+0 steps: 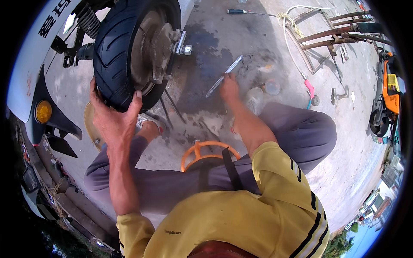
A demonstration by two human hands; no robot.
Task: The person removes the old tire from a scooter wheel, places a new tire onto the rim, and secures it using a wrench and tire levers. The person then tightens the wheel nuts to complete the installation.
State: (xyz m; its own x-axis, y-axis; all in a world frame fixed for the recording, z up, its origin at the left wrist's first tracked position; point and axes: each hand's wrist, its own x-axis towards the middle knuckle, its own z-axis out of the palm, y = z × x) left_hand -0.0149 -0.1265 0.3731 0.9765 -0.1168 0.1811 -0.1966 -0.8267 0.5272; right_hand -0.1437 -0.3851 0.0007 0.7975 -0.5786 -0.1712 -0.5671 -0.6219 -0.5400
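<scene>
Black rubber tyre (114, 47) on the scooter's rear wheel sits upper left; my left hand (112, 118) presses spread fingers against its lower edge. My right hand (229, 89) pinches a flat metal bar (223, 76) on stained concrete (206, 56).

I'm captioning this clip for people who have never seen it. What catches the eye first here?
The black scooter tyre at upper left stands out first, with the left hand pressed on its lower tread. At centre, the right hand grips a flat metal bar over the stained concrete ground. An orange stool shows between the person's knees.
</scene>
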